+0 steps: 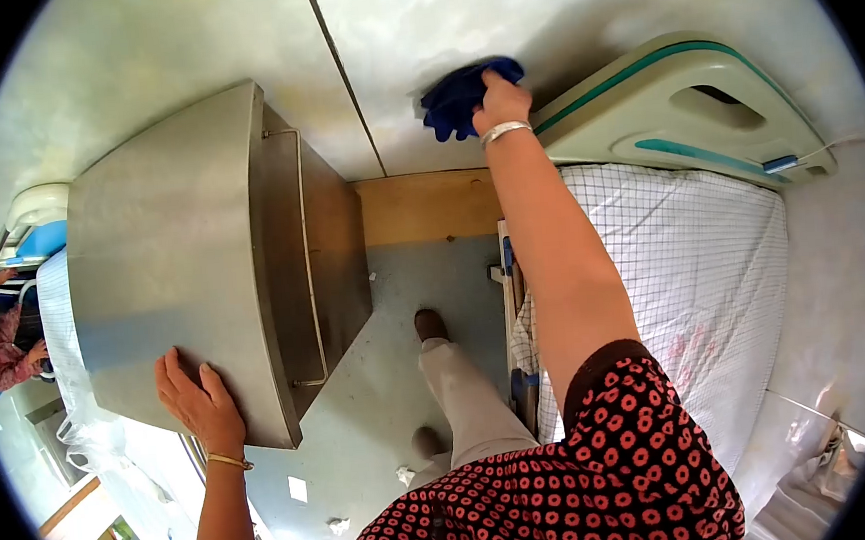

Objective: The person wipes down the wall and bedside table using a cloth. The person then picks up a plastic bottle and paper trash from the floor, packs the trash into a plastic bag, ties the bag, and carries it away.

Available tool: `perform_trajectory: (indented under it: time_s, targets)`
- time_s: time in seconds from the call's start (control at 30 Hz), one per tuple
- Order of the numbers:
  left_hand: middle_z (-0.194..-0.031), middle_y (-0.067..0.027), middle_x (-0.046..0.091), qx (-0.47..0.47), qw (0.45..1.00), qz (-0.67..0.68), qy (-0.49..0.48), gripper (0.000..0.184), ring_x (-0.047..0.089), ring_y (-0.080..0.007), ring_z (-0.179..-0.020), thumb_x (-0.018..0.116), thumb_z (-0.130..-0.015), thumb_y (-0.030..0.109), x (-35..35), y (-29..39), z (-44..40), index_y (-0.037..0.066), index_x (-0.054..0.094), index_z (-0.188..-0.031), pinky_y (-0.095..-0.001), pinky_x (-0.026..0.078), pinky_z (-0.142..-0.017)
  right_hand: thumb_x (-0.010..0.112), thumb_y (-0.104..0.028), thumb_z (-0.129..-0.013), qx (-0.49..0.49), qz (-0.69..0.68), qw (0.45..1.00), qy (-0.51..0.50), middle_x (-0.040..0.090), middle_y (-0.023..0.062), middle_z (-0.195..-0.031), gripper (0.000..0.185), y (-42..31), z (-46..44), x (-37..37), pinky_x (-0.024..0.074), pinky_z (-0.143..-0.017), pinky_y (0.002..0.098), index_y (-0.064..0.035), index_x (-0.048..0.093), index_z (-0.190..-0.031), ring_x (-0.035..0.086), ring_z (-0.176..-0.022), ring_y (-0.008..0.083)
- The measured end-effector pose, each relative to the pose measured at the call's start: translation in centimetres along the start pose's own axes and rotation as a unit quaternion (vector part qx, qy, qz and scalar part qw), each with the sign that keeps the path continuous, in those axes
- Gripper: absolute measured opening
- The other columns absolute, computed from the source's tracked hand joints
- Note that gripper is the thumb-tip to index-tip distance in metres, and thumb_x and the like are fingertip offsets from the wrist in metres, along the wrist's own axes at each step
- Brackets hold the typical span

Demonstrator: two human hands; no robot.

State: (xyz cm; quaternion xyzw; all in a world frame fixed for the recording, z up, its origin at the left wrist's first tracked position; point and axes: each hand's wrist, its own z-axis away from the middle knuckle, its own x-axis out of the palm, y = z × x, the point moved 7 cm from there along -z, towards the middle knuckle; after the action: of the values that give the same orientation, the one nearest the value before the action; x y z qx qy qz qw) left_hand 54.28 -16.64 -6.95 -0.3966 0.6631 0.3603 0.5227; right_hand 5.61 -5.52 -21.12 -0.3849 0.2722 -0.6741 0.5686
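Note:
My right hand (502,101) reaches far forward and presses a dark blue cloth (453,102) against the pale wall (416,30). Its fingers are bent over the cloth, and part of the cloth is hidden under them. My left hand (199,397) lies flat on the near edge of a stainless steel cabinet top (165,249), fingers outstretched and holding nothing. A metal rail (307,259) runs along the cabinet's right side. Just right of my right hand stands the bed's cream headboard (662,103) with green trim.
A bed with a white checked sheet (672,253) stands on the right. Grey floor (362,405) with scraps of paper lies between bed and cabinet. Another bed (59,306) is beyond the cabinet, and a person in a patterned top (1,345) is at far left.

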Motion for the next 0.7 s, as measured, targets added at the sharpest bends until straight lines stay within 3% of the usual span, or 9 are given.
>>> perform_trajectory:
  time_s: [0.03, 0.07, 0.13, 0.33, 0.4, 0.5, 0.57, 0.7]
  targets:
    - [-0.123, -0.0183, 0.033, -0.002, 1.000, 0.001, -0.002, 0.042, 0.032, -0.0335, -0.112, 0.043, -0.080, 0.017, 0.1, -0.1, -0.1, -0.001, 0.037, -0.117, -0.0412, 0.025, -0.095, 0.058, -0.005, -0.074, -0.015, -0.107, 0.994, -0.014, 0.056, 0.0102, -0.098, 0.030, -1.2, 1.8, 0.5, 0.0444, -0.061, 0.0357, 0.0003, 0.049, -0.102, 0.054, -0.079, 0.0245]
    - [-0.123, -0.0183, 0.033, -0.003, 1.000, 0.009, -0.006, 0.042, 0.032, -0.0335, -0.112, 0.043, -0.080, 0.017, 0.1, -0.1, -0.1, -0.001, 0.037, -0.117, -0.0411, 0.024, -0.095, 0.058, -0.004, -0.074, -0.051, -0.091, 0.994, -0.035, 0.057, 0.0102, -0.093, 0.027, -2.3, 1.7, 0.8, 0.0452, -0.058, 0.0333, -0.0015, 0.051, -0.100, 0.055, -0.076, 0.0240]
    - [-0.123, -0.0183, 0.033, -0.008, 1.000, 0.019, -0.011, 0.042, 0.032, -0.0334, -0.113, 0.042, -0.081, 0.017, 0.1, -0.2, 0.0, -0.001, 0.037, -0.118, -0.0410, 0.024, -0.096, 0.057, -0.002, -0.075, -0.075, -0.055, 0.996, 0.020, 0.057, 0.0122, -0.091, 0.023, -2.6, 2.0, 0.5, 0.0466, -0.059, 0.0341, -0.0007, 0.051, -0.097, 0.056, -0.077, 0.0247]
    - [-0.123, -0.0180, 0.033, 0.011, 1.000, -0.009, 0.000, 0.042, 0.032, -0.0335, -0.112, 0.042, -0.080, 0.017, 0.2, -0.2, 0.0, -0.001, 0.037, -0.118, -0.0410, 0.025, -0.095, 0.057, 0.000, -0.073, -0.065, -0.132, 0.989, -0.016, 0.056, 0.0143, -0.089, 0.023, -1.3, 1.7, 0.8, 0.0479, -0.060, 0.0352, 0.0042, 0.050, -0.095, 0.056, -0.074, 0.0260]
    - [-0.123, -0.0179, 0.033, -0.002, 1.000, 0.020, -0.008, 0.042, 0.032, -0.0334, -0.112, 0.042, -0.080, 0.017, 0.1, -0.2, -0.1, -0.001, 0.037, -0.118, -0.0409, 0.025, -0.095, 0.057, 0.001, -0.073, -0.101, -0.082, 0.992, -0.007, 0.056, 0.0145, -0.087, 0.022, -2.1, 1.5, 1.3, 0.0471, -0.058, 0.0346, 0.0041, 0.050, -0.093, 0.056, -0.074, 0.0255]
    - [-0.123, -0.0179, 0.034, 0.000, 1.000, 0.012, -0.011, 0.042, 0.032, -0.0332, -0.112, 0.042, -0.080, 0.017, 0.1, -0.1, -0.2, -0.001, 0.038, -0.118, -0.0406, 0.025, -0.096, 0.057, -0.003, -0.074, -0.118, -0.061, 0.991, 0.017, 0.057, 0.0147, -0.091, 0.023, -1.9, 1.6, 1.0, 0.0469, -0.061, 0.0334, 0.0047, 0.051, -0.095, 0.056, -0.075, 0.0243]
    - [-0.123, -0.0178, 0.033, -0.001, 1.000, 0.012, -0.008, 0.042, 0.032, -0.0332, -0.112, 0.042, -0.080, 0.017, 0.0, -0.1, -0.1, -0.001, 0.038, -0.118, -0.0405, 0.025, -0.095, 0.056, -0.004, -0.073, 0.009, -0.101, 0.992, 0.068, 0.057, 0.0157, -0.100, 0.026, 0.2, 0.1, -0.6, 0.0468, -0.069, 0.0328, 0.0022, 0.052, -0.098, 0.057, -0.083, 0.0257]
    - [-0.123, -0.0177, 0.033, 0.006, 1.000, 0.008, -0.005, 0.042, 0.032, -0.0331, -0.112, 0.043, -0.080, 0.017, 0.0, -0.1, -0.1, -0.001, 0.038, -0.118, -0.0404, 0.024, -0.095, 0.051, -0.006, -0.076, -0.096, -0.088, 0.991, 0.042, 0.054, 0.0142, -0.104, 0.032, -1.3, -3.0, -2.4, 0.0438, -0.076, 0.0333, -0.0025, 0.047, -0.107, 0.054, -0.089, 0.0261]
